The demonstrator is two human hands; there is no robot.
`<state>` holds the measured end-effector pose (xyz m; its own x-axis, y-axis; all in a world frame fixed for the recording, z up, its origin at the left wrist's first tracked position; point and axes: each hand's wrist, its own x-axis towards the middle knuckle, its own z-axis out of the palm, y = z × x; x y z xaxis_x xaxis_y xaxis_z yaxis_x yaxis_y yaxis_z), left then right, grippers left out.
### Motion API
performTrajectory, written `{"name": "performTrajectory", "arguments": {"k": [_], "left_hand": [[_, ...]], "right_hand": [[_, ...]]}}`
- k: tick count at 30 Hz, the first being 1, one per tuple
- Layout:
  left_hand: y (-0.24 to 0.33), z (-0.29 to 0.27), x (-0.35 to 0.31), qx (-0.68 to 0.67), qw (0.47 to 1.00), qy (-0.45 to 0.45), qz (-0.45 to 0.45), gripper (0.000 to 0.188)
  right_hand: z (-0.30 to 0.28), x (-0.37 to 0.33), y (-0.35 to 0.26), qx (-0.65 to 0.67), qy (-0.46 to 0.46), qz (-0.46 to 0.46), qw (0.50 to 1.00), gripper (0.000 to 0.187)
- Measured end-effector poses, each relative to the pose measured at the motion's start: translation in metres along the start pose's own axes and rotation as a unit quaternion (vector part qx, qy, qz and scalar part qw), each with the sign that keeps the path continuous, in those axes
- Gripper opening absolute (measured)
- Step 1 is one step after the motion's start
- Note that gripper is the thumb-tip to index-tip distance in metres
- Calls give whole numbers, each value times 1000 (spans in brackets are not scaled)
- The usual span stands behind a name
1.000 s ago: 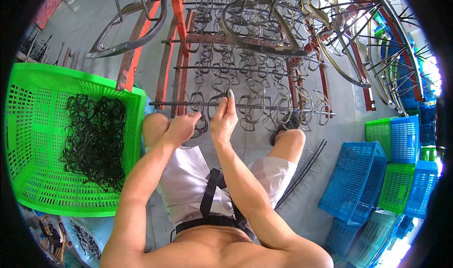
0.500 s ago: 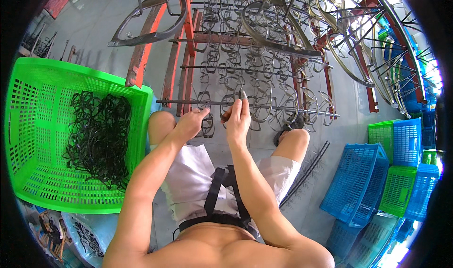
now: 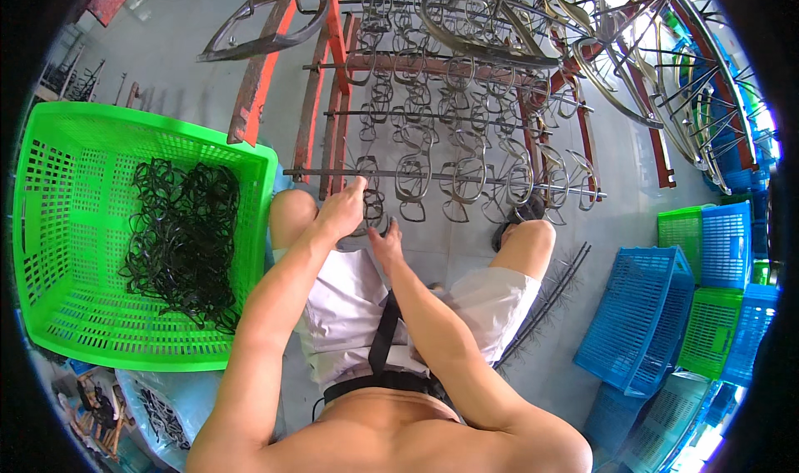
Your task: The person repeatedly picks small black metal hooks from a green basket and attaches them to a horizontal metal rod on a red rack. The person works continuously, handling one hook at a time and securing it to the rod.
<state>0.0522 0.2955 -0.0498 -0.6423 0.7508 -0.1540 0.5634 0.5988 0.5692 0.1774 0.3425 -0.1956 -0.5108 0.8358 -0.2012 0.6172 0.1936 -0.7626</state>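
Note:
My left hand (image 3: 343,211) is closed at the left part of the nearest grey rod (image 3: 466,178), its fingertips against the bar. Below and beside those fingers hangs a dark looped frame (image 3: 374,208) that looks like an eyeglass frame. My right hand (image 3: 386,246) is under this frame's lower loop, thumb and forefinger apart; whether they touch the loop I cannot tell. Farther right along the same rod hang several grey looped frames (image 3: 414,173). On my left, a green plastic basket (image 3: 66,223) holds a tangled heap of black frames (image 3: 183,240).
Red rack posts (image 3: 306,131) carry more rods of hanging frames beyond my hands. Large looped frames (image 3: 491,44) hang close overhead. Blue crates (image 3: 632,315) and green crates (image 3: 710,327) are stacked at right. A thin spiky rod (image 3: 545,302) lies on the floor by my right knee.
My right hand has come down and left, away from the rod, to below the left frame. My left hand has moved up to the rod. The view has shifted slightly.

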Motion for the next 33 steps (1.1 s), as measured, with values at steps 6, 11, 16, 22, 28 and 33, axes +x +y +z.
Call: {"name": "performTrajectory", "arguments": {"k": [6,11,16,22,28,33], "left_hand": [[-26,4,-6,-29,999,39,7,26],[-16,-5,4,-197,974,-31,-104,37],[-18,6,-7,-86,995,13,-48,33],[-5,-9,-11,-75,988,-69,-116,29],[26,-44,-52,-163,986,14,-23,19],[45,-75,-87,-347,917,149,125,16]], "right_hand": [[-29,13,-1,259,-241,131,926,21],[-33,2,22,198,-181,-19,963,17],[-61,0,12,346,-289,163,878,23],[-131,-9,-52,-97,-164,-58,980,29],[-169,-13,-84,-13,-337,-60,939,37],[-207,-25,-110,440,-457,84,768,47]]}}
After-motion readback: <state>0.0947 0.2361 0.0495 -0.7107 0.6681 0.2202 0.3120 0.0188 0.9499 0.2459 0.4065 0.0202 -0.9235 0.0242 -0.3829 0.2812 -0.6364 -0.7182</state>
